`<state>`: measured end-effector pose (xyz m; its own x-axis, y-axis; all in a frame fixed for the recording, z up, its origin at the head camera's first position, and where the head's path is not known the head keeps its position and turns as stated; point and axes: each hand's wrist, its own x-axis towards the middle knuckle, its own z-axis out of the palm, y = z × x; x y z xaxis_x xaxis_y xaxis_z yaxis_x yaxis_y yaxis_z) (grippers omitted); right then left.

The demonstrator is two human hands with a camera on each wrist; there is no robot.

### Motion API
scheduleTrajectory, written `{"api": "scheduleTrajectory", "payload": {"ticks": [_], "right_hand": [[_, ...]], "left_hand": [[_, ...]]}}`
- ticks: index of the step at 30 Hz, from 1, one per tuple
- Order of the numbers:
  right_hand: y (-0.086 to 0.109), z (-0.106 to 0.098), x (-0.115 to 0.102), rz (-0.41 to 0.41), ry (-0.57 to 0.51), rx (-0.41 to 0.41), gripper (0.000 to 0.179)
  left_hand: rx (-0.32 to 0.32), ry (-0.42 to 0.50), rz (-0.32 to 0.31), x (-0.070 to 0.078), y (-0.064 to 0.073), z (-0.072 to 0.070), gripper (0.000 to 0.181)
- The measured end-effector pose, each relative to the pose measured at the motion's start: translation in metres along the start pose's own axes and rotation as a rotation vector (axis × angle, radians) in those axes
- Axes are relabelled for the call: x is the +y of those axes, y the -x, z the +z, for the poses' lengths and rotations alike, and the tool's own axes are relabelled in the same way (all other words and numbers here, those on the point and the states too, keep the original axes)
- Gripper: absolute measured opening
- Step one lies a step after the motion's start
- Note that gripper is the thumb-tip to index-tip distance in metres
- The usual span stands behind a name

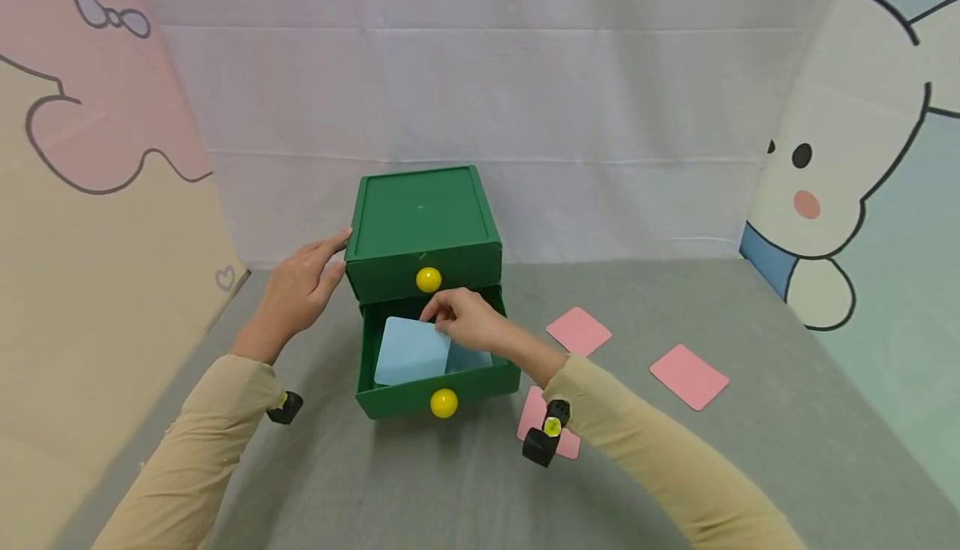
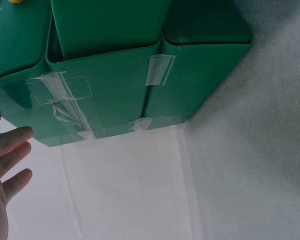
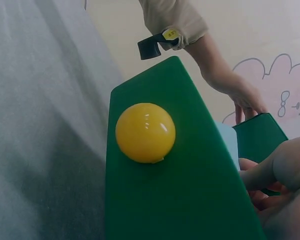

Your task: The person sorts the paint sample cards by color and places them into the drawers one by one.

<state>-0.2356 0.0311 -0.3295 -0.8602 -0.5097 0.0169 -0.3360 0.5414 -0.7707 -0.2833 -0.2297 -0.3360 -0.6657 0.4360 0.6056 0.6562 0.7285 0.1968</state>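
Note:
A green cabinet of stacked drawers (image 1: 420, 217) stands with a lower drawer (image 1: 401, 400) pulled out by its yellow knob side. Inside that drawer, a light blue square card (image 1: 411, 352) leans up, its upper right corner pinched by my right hand (image 1: 471, 322). Behind it lies another blue card (image 1: 467, 358), partly covered. The fingers of my left hand (image 1: 296, 290) lie fairly straight, touching the cabinet's upper left side. In the left wrist view, the left fingers (image 2: 12, 145) show beside the taped green wall. The drawer front hides part of the card in the right wrist view.
On the grey cloth to the right lie pink cards (image 1: 688, 377), one farther back (image 1: 579, 332) and one partly under the right wrist camera in view (image 1: 570, 446). The upper drawer, with a yellow knob (image 1: 428, 280), is closed. A white curtain (image 1: 480, 100) hangs behind.

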Motion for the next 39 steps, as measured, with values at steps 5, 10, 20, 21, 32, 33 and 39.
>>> {"api": "scheduleTrajectory", "payload": {"ticks": [5,10,20,21,32,33,39], "right_hand": [[-0.006,0.006,0.002,0.012,0.015,-0.046,0.023],[-0.011,0.010,0.004,0.022,0.032,-0.088,0.022],[-0.015,0.017,0.005,0.014,0.070,-0.110,0.022],[-0.015,0.018,0.006,0.012,0.074,-0.112,0.023],[-0.016,0.018,0.008,0.009,0.067,-0.087,0.028],[-0.016,0.017,0.008,0.010,0.062,-0.082,0.029],[-0.013,0.011,0.007,0.001,0.044,-0.070,0.030]], "left_hand": [[0.002,-0.001,0.002,0.001,0.000,-0.001,0.045],[0.003,0.006,0.006,0.000,-0.001,0.000,0.045],[0.002,0.008,0.005,0.000,-0.001,0.000,0.045],[0.000,0.009,0.004,0.001,-0.001,-0.001,0.045],[-0.011,0.007,-0.002,0.000,-0.001,0.000,0.045],[-0.011,0.008,-0.003,0.000,-0.001,0.000,0.045],[-0.003,0.000,-0.004,0.000,-0.001,0.000,0.045]]}}
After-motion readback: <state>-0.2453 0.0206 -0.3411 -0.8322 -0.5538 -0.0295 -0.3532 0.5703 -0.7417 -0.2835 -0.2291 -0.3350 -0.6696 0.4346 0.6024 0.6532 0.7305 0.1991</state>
